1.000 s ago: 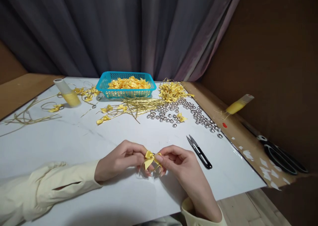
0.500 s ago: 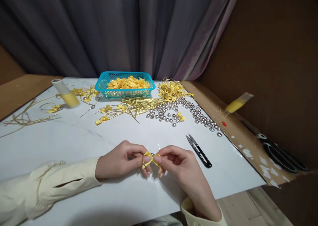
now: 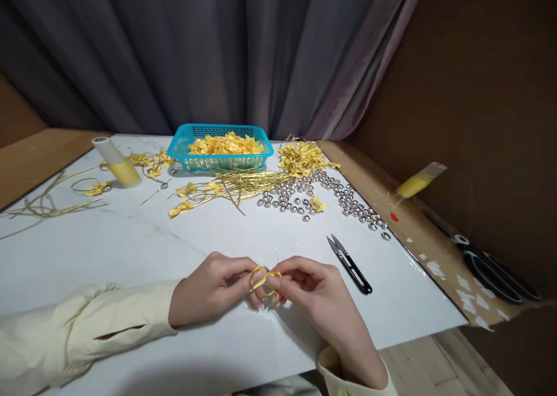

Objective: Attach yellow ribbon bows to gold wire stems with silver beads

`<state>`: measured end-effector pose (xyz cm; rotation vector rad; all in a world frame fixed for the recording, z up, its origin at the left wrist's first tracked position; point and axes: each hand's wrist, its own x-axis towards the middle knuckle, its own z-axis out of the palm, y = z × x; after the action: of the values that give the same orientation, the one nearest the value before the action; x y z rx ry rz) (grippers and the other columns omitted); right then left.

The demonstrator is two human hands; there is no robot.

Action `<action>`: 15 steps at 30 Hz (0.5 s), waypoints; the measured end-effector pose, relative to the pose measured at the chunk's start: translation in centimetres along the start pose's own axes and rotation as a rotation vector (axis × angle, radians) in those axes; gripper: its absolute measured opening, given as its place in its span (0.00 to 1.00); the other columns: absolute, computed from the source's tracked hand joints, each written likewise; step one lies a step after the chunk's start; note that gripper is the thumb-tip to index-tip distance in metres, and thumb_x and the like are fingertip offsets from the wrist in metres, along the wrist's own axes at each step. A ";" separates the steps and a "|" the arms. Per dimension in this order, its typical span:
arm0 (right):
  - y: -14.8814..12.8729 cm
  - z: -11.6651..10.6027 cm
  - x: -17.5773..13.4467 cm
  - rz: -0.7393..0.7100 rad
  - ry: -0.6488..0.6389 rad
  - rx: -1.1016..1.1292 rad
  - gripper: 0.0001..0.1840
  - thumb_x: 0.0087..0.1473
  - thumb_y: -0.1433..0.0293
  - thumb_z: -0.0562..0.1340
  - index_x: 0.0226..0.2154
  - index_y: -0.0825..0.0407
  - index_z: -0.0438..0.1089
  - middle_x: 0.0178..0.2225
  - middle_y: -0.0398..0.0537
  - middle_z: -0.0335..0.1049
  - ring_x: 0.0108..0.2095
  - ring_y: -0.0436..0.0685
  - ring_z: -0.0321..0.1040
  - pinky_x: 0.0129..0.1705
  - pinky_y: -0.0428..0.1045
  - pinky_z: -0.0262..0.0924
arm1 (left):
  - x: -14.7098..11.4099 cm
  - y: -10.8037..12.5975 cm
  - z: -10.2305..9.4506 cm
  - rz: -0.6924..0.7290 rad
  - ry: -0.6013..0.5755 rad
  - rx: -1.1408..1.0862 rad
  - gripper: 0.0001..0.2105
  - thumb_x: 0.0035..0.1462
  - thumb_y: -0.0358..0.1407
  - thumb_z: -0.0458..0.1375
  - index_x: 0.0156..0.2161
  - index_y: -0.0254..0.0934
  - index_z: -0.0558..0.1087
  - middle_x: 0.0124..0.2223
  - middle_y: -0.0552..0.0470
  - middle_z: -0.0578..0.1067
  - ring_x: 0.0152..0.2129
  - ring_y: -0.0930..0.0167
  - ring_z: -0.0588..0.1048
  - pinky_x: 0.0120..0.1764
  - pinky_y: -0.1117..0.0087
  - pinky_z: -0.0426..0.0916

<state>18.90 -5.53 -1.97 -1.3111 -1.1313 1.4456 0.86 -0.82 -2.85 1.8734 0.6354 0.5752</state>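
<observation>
A small yellow ribbon bow point(image 3: 264, 279) is pinched between my two hands above the white table point(image 3: 183, 349). My left hand point(image 3: 220, 285) grips its left loop between thumb and fingers. At the other loop, my right hand point(image 3: 307, 284) is closed on the ribbon the same way. A thin gold cord curves around the bow, partly hidden by the fingertips. Right of my hands lie black thread snips point(image 3: 349, 265), blades pointing away from me.
Behind stands a blue basket point(image 3: 221, 165) of yellow bows. Around it lie gold cords point(image 3: 250, 182), silver beads point(image 3: 282, 195), a pile of corded bows point(image 3: 302, 157) and a spool of yellow thread point(image 3: 117, 162). Large scissors point(image 3: 491, 271) and another spool point(image 3: 420, 179) sit at right.
Both hands have dipped slightly and come a little closer together. The bow has tilted and looks narrower than before. Both hands still hold it.
</observation>
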 end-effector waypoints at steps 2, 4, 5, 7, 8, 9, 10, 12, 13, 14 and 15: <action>0.0 -0.1 -0.1 0.004 0.000 0.024 0.11 0.41 0.65 0.70 0.25 0.56 0.73 0.18 0.41 0.69 0.20 0.47 0.64 0.25 0.42 0.61 | 0.1 0.1 -0.2 -0.003 -0.023 -0.002 0.13 0.62 0.34 0.49 0.34 0.31 0.74 0.29 0.46 0.80 0.26 0.72 0.78 0.31 0.79 0.71; -0.1 -0.1 -0.2 0.012 -0.004 0.042 0.12 0.39 0.64 0.71 0.24 0.56 0.73 0.18 0.41 0.69 0.20 0.47 0.65 0.25 0.43 0.62 | 0.2 0.1 -0.5 -0.005 -0.052 -0.019 0.13 0.62 0.35 0.50 0.34 0.31 0.74 0.30 0.45 0.80 0.26 0.72 0.78 0.30 0.78 0.70; -0.1 -0.2 -0.2 0.015 -0.005 0.047 0.13 0.38 0.64 0.71 0.24 0.55 0.73 0.18 0.41 0.70 0.20 0.48 0.66 0.25 0.43 0.62 | 0.3 0.1 -0.8 -0.005 -0.072 -0.035 0.12 0.61 0.35 0.50 0.34 0.30 0.74 0.30 0.45 0.80 0.26 0.71 0.78 0.30 0.78 0.70; -0.1 -0.2 -0.3 0.023 -0.007 0.054 0.14 0.36 0.63 0.72 0.24 0.56 0.74 0.17 0.42 0.70 0.19 0.48 0.66 0.24 0.43 0.62 | 0.4 -0.1 -1.2 0.013 -0.131 -0.096 0.11 0.60 0.35 0.52 0.36 0.29 0.74 0.31 0.43 0.80 0.27 0.70 0.78 0.31 0.77 0.70; -0.1 -0.3 -0.3 0.028 -0.006 0.058 0.14 0.35 0.63 0.72 0.23 0.56 0.74 0.17 0.42 0.70 0.19 0.48 0.66 0.24 0.43 0.62 | 0.5 -0.3 -1.5 0.026 -0.164 -0.145 0.11 0.59 0.36 0.53 0.38 0.29 0.73 0.33 0.42 0.80 0.29 0.69 0.78 0.33 0.76 0.70; -0.1 -0.3 -0.2 0.031 -0.004 0.061 0.14 0.35 0.63 0.73 0.23 0.56 0.74 0.18 0.43 0.70 0.19 0.48 0.66 0.24 0.43 0.62 | 0.5 -0.4 -1.7 0.033 -0.197 -0.204 0.13 0.59 0.38 0.54 0.39 0.29 0.73 0.35 0.41 0.80 0.31 0.67 0.78 0.34 0.74 0.69; -0.1 -0.3 -0.2 0.033 -0.003 0.064 0.14 0.35 0.63 0.73 0.23 0.56 0.74 0.18 0.43 0.70 0.19 0.48 0.66 0.24 0.43 0.62 | 0.5 -0.6 -1.8 0.028 -0.225 -0.266 0.14 0.58 0.40 0.55 0.40 0.29 0.73 0.36 0.40 0.79 0.33 0.66 0.77 0.36 0.73 0.69; -0.1 -0.4 -0.1 0.035 -0.001 0.058 0.14 0.35 0.63 0.73 0.23 0.56 0.74 0.18 0.42 0.70 0.19 0.48 0.65 0.24 0.43 0.62 | 0.6 -0.9 -2.0 -0.020 -0.253 -0.374 0.18 0.57 0.45 0.54 0.41 0.29 0.74 0.37 0.41 0.79 0.34 0.64 0.76 0.37 0.71 0.69; 0.0 -0.4 -0.1 0.036 -0.001 0.052 0.14 0.35 0.63 0.73 0.23 0.56 0.74 0.18 0.42 0.70 0.19 0.48 0.65 0.24 0.43 0.62 | 0.6 -1.0 -2.0 -0.049 -0.253 -0.403 0.19 0.57 0.46 0.54 0.40 0.29 0.74 0.36 0.41 0.79 0.33 0.65 0.76 0.36 0.70 0.69; 0.0 -0.4 -0.1 0.039 -0.005 0.042 0.14 0.35 0.63 0.73 0.23 0.56 0.74 0.18 0.42 0.70 0.19 0.48 0.65 0.24 0.43 0.62 | 0.7 -1.1 -2.0 -0.072 -0.245 -0.412 0.19 0.57 0.46 0.54 0.38 0.29 0.75 0.35 0.41 0.79 0.31 0.66 0.76 0.35 0.71 0.69; 0.1 -0.4 -0.1 0.041 -0.011 0.032 0.14 0.35 0.63 0.72 0.23 0.56 0.74 0.18 0.42 0.70 0.19 0.48 0.65 0.24 0.43 0.61 | 0.7 -1.0 -1.9 -0.090 -0.234 -0.404 0.19 0.58 0.46 0.53 0.36 0.29 0.75 0.33 0.42 0.79 0.29 0.67 0.76 0.34 0.72 0.69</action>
<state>19.34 -5.66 -2.06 -1.3125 -1.0901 1.4968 -0.02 1.28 -3.07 1.4950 0.4108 0.3840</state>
